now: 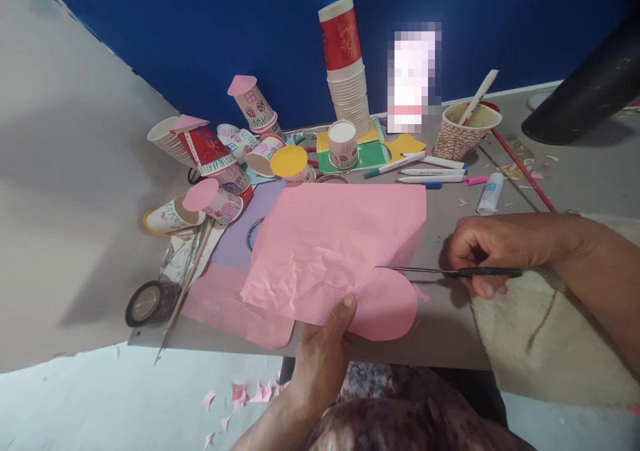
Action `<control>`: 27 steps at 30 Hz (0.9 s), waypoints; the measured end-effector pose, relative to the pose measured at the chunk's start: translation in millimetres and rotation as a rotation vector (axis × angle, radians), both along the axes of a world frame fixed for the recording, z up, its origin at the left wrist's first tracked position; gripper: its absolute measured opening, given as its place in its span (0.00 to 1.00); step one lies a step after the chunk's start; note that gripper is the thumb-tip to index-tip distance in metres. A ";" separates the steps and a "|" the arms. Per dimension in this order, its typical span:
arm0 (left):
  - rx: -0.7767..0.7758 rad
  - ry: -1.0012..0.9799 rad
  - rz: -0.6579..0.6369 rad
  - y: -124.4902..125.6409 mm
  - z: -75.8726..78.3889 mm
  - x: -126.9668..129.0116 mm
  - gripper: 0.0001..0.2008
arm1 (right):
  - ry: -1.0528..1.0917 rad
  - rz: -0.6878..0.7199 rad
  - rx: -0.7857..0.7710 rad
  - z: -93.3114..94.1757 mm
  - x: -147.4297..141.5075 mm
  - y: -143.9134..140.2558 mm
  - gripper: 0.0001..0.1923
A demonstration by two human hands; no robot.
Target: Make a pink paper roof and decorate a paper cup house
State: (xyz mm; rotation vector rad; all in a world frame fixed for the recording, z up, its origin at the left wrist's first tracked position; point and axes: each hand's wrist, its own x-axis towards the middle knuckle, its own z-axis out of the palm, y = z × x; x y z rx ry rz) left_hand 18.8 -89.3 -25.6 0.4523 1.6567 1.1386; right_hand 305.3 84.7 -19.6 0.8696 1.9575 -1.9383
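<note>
Pink paper [330,251] is pinched at its near edge by the left hand [323,354], while the right hand [483,251] grips scissors [450,271] level.

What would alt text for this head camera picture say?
A right hand cuts a crumpled pink paper sheet with scissors while the left hand pinches its near edge. Decorated paper cups, marker pens and tape roll surround it.

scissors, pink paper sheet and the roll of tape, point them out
scissors [425,271], head view, on the blades near the pivot
pink paper sheet [330,251], head view, middle of the sheet
roll of tape [147,302], head view, on its rim
</note>
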 end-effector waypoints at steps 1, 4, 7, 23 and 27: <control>0.001 0.043 -0.013 -0.7 0.7 -0.6 0.17 | -0.003 0.003 0.003 -0.8 0.1 0.0 0.30; 0.006 0.173 -0.082 -3.0 2.3 -2.1 0.17 | -0.011 0.020 0.013 -4.3 0.0 0.1 0.29; 0.006 0.205 -0.120 -5.2 3.0 -3.2 0.17 | 0.004 0.033 0.004 -6.0 -0.9 -0.7 0.29; -0.016 0.067 -0.111 -8.9 5.6 -5.9 0.18 | -0.012 0.057 -0.013 -2.6 -3.7 -3.2 0.23; 0.020 0.024 -0.153 -6.6 8.4 -10.3 0.14 | -0.029 0.093 0.013 -0.6 -5.7 -3.1 0.27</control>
